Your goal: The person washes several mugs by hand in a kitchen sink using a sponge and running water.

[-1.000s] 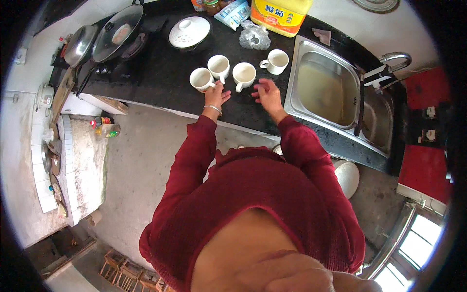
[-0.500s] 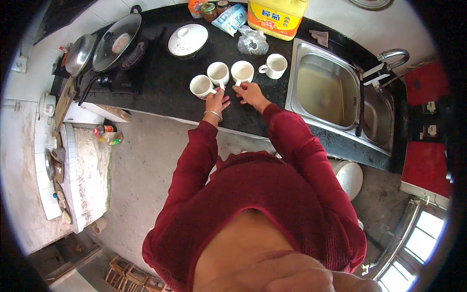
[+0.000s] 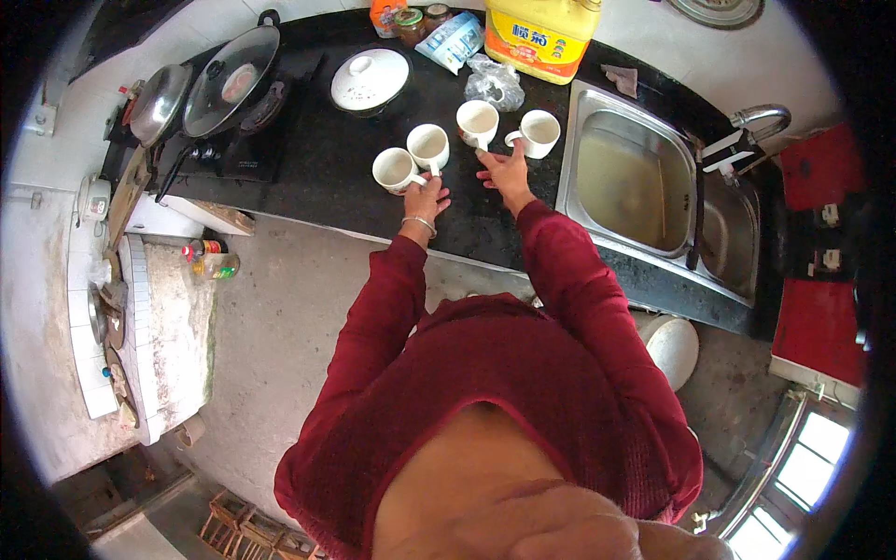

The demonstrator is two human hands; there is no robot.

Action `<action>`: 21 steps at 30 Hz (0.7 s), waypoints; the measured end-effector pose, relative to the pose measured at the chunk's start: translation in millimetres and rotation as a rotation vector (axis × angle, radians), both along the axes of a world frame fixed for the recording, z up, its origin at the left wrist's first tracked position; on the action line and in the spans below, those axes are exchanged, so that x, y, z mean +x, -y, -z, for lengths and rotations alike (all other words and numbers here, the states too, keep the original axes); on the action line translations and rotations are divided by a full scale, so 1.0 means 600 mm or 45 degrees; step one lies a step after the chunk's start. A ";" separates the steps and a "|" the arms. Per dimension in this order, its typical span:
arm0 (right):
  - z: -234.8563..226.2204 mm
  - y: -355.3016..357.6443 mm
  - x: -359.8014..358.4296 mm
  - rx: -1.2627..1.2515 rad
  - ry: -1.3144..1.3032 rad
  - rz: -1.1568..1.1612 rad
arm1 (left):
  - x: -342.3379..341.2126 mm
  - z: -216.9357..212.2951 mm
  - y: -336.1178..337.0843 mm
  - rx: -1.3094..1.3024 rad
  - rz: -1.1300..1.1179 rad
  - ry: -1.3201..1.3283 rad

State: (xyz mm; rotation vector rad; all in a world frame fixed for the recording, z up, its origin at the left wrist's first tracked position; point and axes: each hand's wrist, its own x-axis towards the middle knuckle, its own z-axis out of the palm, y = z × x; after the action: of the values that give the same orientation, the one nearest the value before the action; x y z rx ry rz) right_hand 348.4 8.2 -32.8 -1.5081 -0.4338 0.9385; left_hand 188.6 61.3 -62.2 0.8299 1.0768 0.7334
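Four white mugs stand on the black countertop (image 3: 308, 177), in a left pair and a right pair. My left hand (image 3: 426, 198) is closed at the handles of the left mug (image 3: 394, 168) and its neighbour (image 3: 428, 145), which stand side by side. Closed at the handle of the third mug (image 3: 477, 121) is my right hand (image 3: 507, 177). One of its fingers reaches up to the handle of the rightmost mug (image 3: 539, 133). The fingertips partly cover the handles, so the exact grip is hidden.
A white lidded pot (image 3: 371, 82) sits behind the mugs, near a clear plastic bag (image 3: 495, 84) and a yellow jug (image 3: 541, 42). On the right is a steel sink (image 3: 630, 177) holding water. A lidded wok (image 3: 231, 84) and a metal pan (image 3: 159, 105) occupy the left.
My right hand has moved right and slightly away from me, shifting the third mug toward the rightmost one. Its finger now reaches the rightmost mug's handle. The left hand stays at its two mugs.
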 end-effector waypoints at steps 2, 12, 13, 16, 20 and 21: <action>-0.004 -0.011 0.009 -0.030 -0.063 -0.097 | 0.001 0.002 0.000 0.001 -0.002 0.011; 0.019 -0.042 0.011 -0.078 -0.049 0.000 | 0.003 0.005 0.002 0.018 -0.026 -0.010; 0.019 -0.041 0.009 -0.074 -0.054 0.020 | 0.004 0.004 0.002 0.020 -0.029 -0.009; 0.019 -0.042 0.005 -0.017 -0.185 0.055 | 0.002 0.008 -0.002 0.023 0.008 -0.041; 0.027 -0.044 0.010 0.092 -0.436 0.051 | 0.004 0.013 -0.009 0.003 0.047 -0.073; 0.028 -0.043 0.011 0.133 -0.494 0.053 | 0.004 0.014 -0.011 0.001 0.053 -0.069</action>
State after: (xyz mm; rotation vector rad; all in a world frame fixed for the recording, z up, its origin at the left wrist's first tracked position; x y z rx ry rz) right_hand 354.8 34.3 -49.7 -1.2004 -0.1659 1.1282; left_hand 190.8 67.7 -70.8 0.8743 1.1044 0.6799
